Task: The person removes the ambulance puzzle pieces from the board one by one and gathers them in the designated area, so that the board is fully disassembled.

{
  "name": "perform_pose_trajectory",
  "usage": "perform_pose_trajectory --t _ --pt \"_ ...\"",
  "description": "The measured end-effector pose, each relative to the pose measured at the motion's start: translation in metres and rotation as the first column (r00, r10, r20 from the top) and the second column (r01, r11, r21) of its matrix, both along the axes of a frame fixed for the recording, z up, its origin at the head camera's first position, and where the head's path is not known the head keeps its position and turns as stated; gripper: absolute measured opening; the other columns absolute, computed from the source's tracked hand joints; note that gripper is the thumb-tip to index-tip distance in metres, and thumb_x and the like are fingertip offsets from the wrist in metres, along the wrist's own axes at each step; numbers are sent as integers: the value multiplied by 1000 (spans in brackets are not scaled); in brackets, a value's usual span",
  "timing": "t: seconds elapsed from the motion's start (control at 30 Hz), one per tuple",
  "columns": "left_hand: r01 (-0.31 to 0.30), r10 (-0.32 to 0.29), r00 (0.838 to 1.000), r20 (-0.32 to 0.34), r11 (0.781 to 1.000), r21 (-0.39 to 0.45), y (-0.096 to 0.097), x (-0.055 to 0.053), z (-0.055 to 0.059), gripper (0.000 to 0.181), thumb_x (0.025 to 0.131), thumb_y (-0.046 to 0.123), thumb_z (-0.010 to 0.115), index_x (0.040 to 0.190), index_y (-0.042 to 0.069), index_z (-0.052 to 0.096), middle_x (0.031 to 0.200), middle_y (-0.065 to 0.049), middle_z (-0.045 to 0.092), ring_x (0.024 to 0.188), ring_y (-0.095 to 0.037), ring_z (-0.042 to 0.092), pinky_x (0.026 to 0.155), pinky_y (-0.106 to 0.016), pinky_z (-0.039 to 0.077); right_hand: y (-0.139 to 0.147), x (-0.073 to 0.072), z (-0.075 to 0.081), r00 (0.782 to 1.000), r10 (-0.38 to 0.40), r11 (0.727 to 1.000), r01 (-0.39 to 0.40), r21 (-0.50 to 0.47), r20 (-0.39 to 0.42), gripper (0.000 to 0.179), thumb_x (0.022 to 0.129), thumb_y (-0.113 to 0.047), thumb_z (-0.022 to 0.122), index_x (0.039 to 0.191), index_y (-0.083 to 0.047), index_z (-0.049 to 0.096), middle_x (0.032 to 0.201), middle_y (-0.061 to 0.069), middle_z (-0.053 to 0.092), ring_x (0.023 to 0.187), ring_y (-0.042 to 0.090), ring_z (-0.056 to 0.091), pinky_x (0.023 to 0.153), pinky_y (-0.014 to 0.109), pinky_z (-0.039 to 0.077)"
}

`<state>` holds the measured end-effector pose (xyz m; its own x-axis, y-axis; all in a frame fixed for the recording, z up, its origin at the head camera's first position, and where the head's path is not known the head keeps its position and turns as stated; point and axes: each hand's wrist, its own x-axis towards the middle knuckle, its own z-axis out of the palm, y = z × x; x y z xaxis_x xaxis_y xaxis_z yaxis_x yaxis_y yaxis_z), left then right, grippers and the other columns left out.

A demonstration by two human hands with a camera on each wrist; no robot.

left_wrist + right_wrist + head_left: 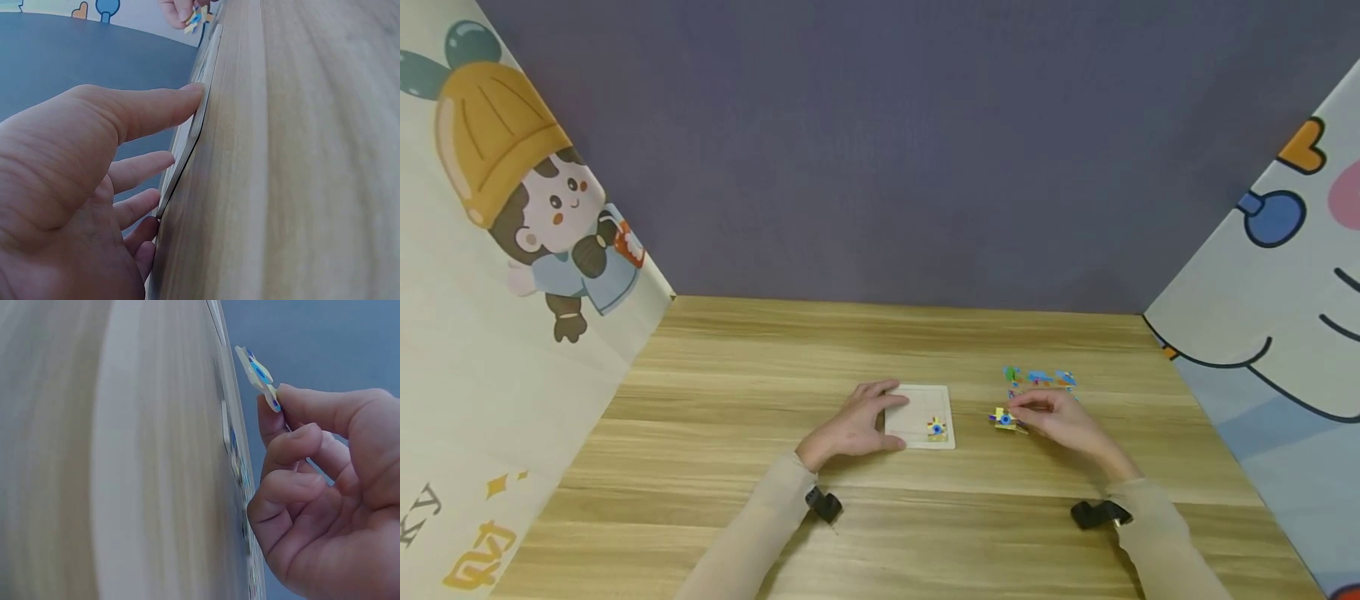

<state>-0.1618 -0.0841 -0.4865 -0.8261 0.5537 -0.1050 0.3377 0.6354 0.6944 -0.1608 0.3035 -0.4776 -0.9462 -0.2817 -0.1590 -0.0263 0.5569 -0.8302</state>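
A flat white puzzle board (917, 408) lies on the table with one colourful puzzle piece (937, 429) in its lower right corner. My left hand (857, 421) rests at the board's left side. In the left wrist view, the thumb (162, 112) lies fairly straight on the near rim and the other fingers (144, 172) reach the board's edge farther along. To the right of the board, my right hand (1056, 421) pinches a yellow puzzle piece (1004, 418) with a blue round spot between thumb and forefinger. The right wrist view shows this piece (257, 374) raised off the table and tilted.
Several loose puzzle pieces (1037, 377) lie just beyond my right hand, partly hidden by it. The wood-grain table (775, 350) meets a dark back wall (910, 167), with cartoon-printed panels at left and right. Both wrists wear black cameras.
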Motion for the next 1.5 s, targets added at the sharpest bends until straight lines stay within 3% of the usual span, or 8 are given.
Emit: perform_pose_trajectory --t 0.3,0.43,0.7,1.1,1.37,1.5 --pt "-3 3 1000 -4 1000 13 0 0 -2 72 91 31 83 155 14 55 176 -5 28 160 -34 24 128 -64 27 26 4 0 998 -65 998 66 15 -15 33 104 -27 71 124 -1 75 102 -4 74 61 6 49 52 25 46" --pt "-4 4 1000 -1 1000 11 0 0 -2 72 91 32 83 156 15 55 176 -4 28 161 -34 23 129 -65 26 38 6 0 995 -100 995 101 23 -21 34 104 -25 71 123 2 74 98 -6 74 61 6 49 52 25 45" --pt "1 -1 1000 -4 1000 17 0 0 -2 71 91 32 83 155 15 55 176 -5 29 161 -35 24 129 -65 26 55 8 0 996 -78 991 81 102 -33 33 105 -22 68 126 3 73 117 14 74 78 5 54 61 24 47" --pt "-7 7 1000 0 1000 0 0 1 -1 72 93 34 83 156 18 54 177 -2 27 161 -33 23 129 -64 26 62 7 -1 999 -32 992 34 122 -12 26 104 -16 69 120 4 76 122 21 76 94 -6 64 79 19 55" --pt "1 -1 1000 0 1000 -3 -1 1 -1 72 93 33 83 156 16 54 177 -3 27 161 -34 22 129 -65 25 62 7 0 999 -35 990 38 136 -26 27 104 -18 69 121 2 76 123 20 76 95 -7 64 81 19 56" --pt "-2 2 1000 2 1000 2 0 1 -1 71 92 33 83 156 16 55 177 -3 27 161 -34 23 129 -65 25 60 8 2 999 -47 988 48 143 -15 28 104 -18 69 122 3 75 125 22 74 92 -3 63 73 21 53"
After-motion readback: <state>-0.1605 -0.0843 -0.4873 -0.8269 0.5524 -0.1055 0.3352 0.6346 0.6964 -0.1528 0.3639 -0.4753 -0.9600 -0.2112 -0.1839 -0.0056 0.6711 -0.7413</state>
